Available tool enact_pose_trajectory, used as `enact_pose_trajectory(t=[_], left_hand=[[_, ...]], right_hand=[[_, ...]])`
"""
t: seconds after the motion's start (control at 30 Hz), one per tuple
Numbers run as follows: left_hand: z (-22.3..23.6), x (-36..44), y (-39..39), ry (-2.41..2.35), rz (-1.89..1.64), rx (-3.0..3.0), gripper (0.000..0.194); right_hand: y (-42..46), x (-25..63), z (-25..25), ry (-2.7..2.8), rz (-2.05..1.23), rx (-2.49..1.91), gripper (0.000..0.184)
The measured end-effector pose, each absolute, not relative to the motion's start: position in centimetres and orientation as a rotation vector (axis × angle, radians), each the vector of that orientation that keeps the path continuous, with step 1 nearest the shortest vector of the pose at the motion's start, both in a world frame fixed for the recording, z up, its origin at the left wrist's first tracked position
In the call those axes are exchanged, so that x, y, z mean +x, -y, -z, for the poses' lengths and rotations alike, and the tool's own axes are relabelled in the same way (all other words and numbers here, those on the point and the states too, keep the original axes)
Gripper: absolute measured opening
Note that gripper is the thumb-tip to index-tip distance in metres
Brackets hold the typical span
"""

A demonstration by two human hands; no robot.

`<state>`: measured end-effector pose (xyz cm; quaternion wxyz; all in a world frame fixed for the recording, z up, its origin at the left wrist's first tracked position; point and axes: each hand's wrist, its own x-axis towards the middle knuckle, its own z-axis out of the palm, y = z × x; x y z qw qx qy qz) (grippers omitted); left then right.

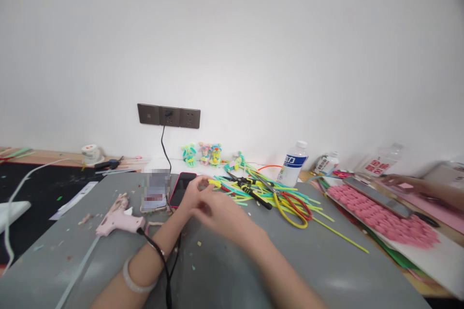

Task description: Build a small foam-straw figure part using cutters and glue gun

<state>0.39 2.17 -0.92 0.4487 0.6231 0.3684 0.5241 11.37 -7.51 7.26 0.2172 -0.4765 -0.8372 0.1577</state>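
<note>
My left hand (195, 193) is closed at the middle of the grey table, with a small yellow piece (214, 183) at its fingertips that looks like pipe cleaner. Against it, my right hand (223, 215) is closed too. Its fingertips are hidden and slightly blurred, so I cannot make out what they hold. Just beyond my hands lies a heap of green and yellow pipe cleaners (239, 199). Black-handled pliers (253, 193) and scissors with yellow and red handles (290, 212) rest on it.
A pink glue gun (119, 222) and a phone (183, 188) lie left of my hands. Several small pipe-cleaner figures (205, 154) stand by the wall, beside a water bottle (293, 164). At right are a pink knobbly piece (384, 212) and another person's hand (409, 183).
</note>
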Motion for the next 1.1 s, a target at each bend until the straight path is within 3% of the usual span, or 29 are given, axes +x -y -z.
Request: enact_pose_trajectory(t=[0.17,0.47,0.73,0.93,1.1], left_hand=[[0.8,0.2,-2.0,-0.938,-1.291,1.581,0.026],[0.5,0.1,-2.0,-1.004,-1.34,1.527,0.023],[0.4,0.3,-1.6,-0.973,-1.325,1.53,0.025],[0.4,0.1,-1.6,-0.984,-1.317,1.531,0.025],[0.6,0.0,-1.7,-0.991,-1.314,1.541,0.024]], right_hand=[[5.0,18.9,-4.7,2.237,-0.544,-1.648,0.013],[1.1,18.8,-0.9,2.325,-0.568,-1.218,0.015],[1.7,18.4,-0.7,2.496,-0.277,-1.105,0.008],[2.0,18.2,-0.5,2.42,-0.5,-1.119,0.011],[2.5,19.0,-0.6,2.353,-0.71,-1.079,0.027]])
